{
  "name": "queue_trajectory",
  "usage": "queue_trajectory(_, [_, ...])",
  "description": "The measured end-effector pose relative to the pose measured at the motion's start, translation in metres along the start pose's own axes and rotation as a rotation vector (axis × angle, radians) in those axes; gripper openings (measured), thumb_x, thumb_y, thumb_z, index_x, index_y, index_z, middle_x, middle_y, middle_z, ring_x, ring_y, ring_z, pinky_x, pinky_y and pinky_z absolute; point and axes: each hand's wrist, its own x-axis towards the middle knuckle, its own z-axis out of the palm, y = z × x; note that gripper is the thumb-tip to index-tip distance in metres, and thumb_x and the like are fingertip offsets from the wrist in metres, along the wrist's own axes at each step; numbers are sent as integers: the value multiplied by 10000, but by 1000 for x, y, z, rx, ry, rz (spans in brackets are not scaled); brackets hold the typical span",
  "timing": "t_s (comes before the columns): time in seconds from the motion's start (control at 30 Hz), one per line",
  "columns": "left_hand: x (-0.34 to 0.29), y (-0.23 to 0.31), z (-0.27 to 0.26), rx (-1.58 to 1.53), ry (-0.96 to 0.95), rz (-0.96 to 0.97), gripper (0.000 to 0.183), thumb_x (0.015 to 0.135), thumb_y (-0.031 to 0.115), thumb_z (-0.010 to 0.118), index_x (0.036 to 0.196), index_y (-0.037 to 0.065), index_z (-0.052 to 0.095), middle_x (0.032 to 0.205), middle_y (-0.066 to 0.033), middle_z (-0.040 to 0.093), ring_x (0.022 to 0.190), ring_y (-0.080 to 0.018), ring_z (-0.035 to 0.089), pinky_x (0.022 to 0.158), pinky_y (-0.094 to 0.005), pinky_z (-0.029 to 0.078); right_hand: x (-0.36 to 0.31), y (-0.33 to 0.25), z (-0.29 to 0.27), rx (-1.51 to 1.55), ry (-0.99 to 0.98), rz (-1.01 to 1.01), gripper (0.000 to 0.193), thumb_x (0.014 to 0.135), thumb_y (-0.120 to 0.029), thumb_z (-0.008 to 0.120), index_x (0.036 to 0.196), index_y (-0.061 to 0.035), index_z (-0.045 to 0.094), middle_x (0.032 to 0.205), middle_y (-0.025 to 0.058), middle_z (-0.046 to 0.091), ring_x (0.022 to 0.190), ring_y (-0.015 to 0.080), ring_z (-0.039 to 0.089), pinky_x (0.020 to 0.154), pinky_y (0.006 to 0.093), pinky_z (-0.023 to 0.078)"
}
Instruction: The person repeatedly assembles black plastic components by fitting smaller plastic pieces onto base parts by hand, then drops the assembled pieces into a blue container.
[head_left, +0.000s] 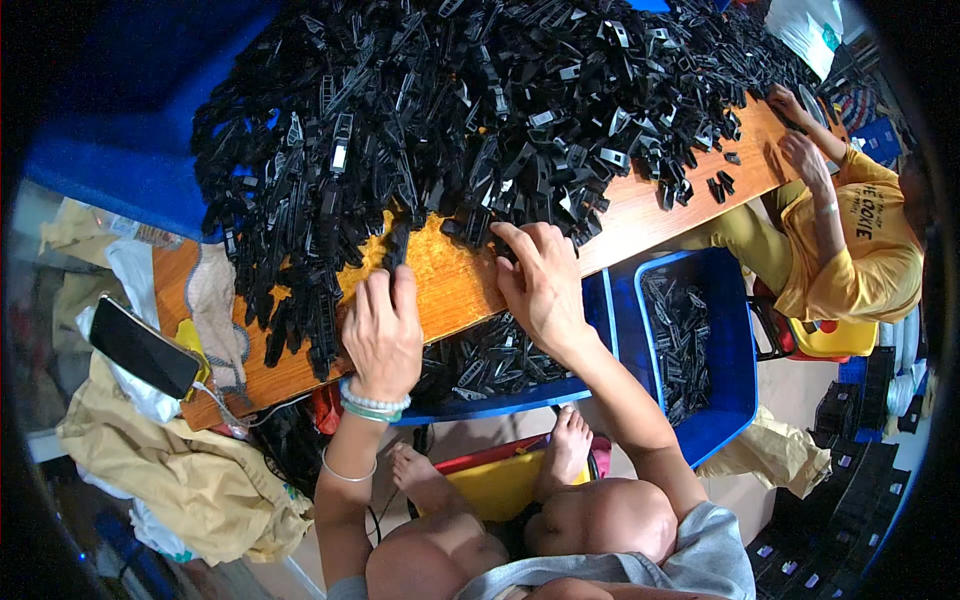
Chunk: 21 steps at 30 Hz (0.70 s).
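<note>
A big heap of black plastic parts (420, 110) covers the wooden table (460, 290) before me. At the table's near side, the fingers of my left hand (383, 335) are closed on the end of one long black plastic part (397, 246). My right hand (545, 285) is over the table edge, thumb and index finger apart, with the index fingertip at the heap's near border. Nothing shows between its fingers; the other fingers are bent and partly hidden.
Under the table edge stand a blue bin (490, 408) and another blue bin (745, 400), both with black parts inside. A phone (143, 345) lies at the left by a cloth (216, 310). At the right, a person in a yellow shirt (850, 240) works at the table.
</note>
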Motion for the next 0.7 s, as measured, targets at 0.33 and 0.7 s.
queue_trajectory(0.33, [11,-2,-5,-446,61,5,273,839,-37,601,1109,-14,633,1111,-183,602,1040,-356,587,911,-434,481,-12,-2,-4,57,97,-15,326,749,-49,741,1050,-26,619,975,142,579,900,322,534,784,411,433])
queue_trajectory(0.7, [6,6,10,-641,57,-97,267,820,-14,660,1086,-34,650,1117,-178,644,1092,-344,601,946,-419,484,-27,-26,-9,278,-65,119,232,757,-76,765,961,3,688,823,129,627,757,301,588,711,394,461])
